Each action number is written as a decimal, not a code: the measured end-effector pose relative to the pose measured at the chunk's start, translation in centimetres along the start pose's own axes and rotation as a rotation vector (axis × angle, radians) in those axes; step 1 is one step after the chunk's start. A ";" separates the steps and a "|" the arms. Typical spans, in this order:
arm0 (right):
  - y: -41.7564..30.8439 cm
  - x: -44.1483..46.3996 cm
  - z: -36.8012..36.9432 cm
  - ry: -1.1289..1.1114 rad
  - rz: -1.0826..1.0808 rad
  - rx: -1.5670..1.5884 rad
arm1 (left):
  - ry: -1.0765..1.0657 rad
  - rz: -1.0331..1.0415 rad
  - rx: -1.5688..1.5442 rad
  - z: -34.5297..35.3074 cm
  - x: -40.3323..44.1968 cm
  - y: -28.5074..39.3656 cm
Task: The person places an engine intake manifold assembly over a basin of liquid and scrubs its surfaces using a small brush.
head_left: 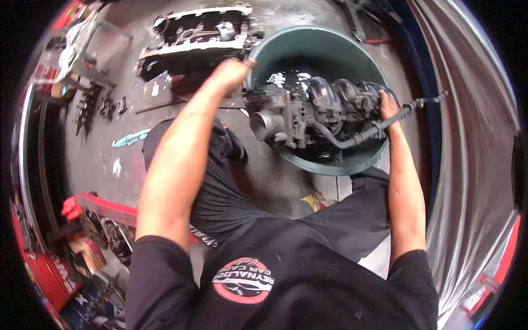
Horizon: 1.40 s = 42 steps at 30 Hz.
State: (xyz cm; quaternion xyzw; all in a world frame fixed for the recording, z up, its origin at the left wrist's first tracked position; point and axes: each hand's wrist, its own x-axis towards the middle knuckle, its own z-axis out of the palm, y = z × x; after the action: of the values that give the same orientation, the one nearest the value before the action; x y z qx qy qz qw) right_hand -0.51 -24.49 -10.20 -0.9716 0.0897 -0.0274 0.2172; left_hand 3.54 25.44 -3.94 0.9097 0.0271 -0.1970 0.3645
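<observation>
A dark, greasy intake manifold (335, 107) with curved runners spans the green tub (316, 165). Its round throttle body (265, 125) faces me at the left end, and a black hose (360, 136) runs along its near side and past the tub's right rim. My left hand (232, 76) is closed at the manifold's far left corner, close to the tub rim; its fingers are blurred and partly hidden. At the other end, my right hand (389, 105) grips the manifold, with fingertips out of sight behind it. Dark liquid (289, 80) glints in the tub below.
An engine block (192, 47) lies on the floor beyond my left hand. Loose engine parts (88, 107) and a light-blue item (131, 137) lie farther left. A red bar (104, 206) is near my left side. Grey plastic sheeting (467, 137) hangs at the right.
</observation>
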 end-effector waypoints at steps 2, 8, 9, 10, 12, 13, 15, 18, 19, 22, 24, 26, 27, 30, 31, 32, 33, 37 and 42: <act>-3.1 -1.3 -1.0 0.052 0.090 0.084 | -0.149 0.029 0.136 1.5 0.4 -0.6; 2.1 2.0 0.8 -0.100 -0.038 -0.211 | -0.189 0.053 0.098 3.9 0.7 -0.8; 2.9 2.0 0.4 -0.109 -0.023 -0.238 | -0.178 0.047 0.069 4.4 1.1 -0.4; -0.2 0.5 -0.7 -0.087 -0.002 -0.210 | -0.211 0.037 0.081 3.7 0.0 0.8; 2.8 0.9 0.4 -0.015 -0.317 -0.463 | -0.304 0.067 0.218 3.8 -0.2 1.8; 4.0 1.3 0.9 0.018 -0.386 -0.488 | -0.330 0.077 0.292 3.6 -0.4 2.4; 0.5 0.1 0.0 -0.040 -0.170 -0.278 | -0.349 0.160 0.352 5.2 2.2 0.1; -2.0 -0.4 -0.4 0.006 0.088 0.006 | -0.332 0.069 0.295 3.5 -0.3 2.3; -4.4 -1.5 -1.7 0.021 0.191 0.130 | -0.322 0.058 0.267 3.8 -0.3 2.3; -2.0 -0.5 -0.7 -0.009 0.045 0.025 | -0.361 0.012 0.196 3.6 -1.1 2.4; -1.9 -0.5 -0.6 -0.022 0.033 0.049 | -0.330 0.038 0.187 3.7 -1.4 2.4; -1.4 -0.4 -0.1 0.006 0.116 0.142 | -0.300 0.036 0.152 3.9 -1.5 2.3; -2.5 -0.7 -0.7 -0.005 0.158 0.127 | -0.319 0.031 0.093 3.8 -1.5 2.3; -4.5 -1.3 -2.9 -0.016 0.258 0.183 | -0.360 -0.008 -0.063 3.5 -2.1 2.8; -3.5 -0.6 -2.6 0.008 0.338 0.207 | -0.351 -0.003 -0.073 3.6 -2.2 2.8; -2.0 -0.5 -2.9 0.089 0.356 0.200 | -0.343 0.004 -0.086 3.6 -2.2 2.8; -2.3 -0.9 -4.1 0.170 0.374 0.190 | -0.334 0.012 -0.100 3.6 -2.2 2.7; 1.2 -1.0 -6.0 0.479 0.571 0.174 | -0.331 -0.012 -0.097 3.9 -2.1 2.4; 6.3 -1.1 -3.7 0.386 0.749 0.261 | -0.301 0.040 -0.074 3.8 -2.3 2.7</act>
State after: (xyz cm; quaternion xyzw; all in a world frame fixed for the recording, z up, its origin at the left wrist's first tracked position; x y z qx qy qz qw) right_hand -2.97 -31.39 -9.55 -0.8134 0.4705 -0.1389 0.3125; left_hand 0.63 21.07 -3.80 0.8562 -0.0384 -0.3226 0.4017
